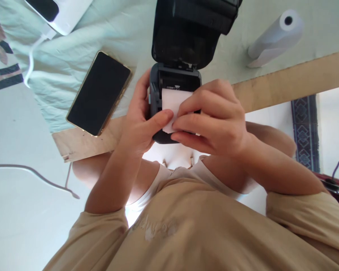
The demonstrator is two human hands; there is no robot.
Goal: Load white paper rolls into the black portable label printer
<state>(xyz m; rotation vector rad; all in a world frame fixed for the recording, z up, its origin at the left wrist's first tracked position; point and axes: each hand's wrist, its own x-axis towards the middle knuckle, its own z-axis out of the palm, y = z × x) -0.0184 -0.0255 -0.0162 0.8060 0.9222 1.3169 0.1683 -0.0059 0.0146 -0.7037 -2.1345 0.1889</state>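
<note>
Black printer gapes open, left hand clasping it, right hand pinching white paper.

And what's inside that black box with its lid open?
In the opening of the black plastic box, there's a white piece of paper, with small pale markings above it. The left hand and right hand partly cover the paper. What's underneath it is hidden.
</note>
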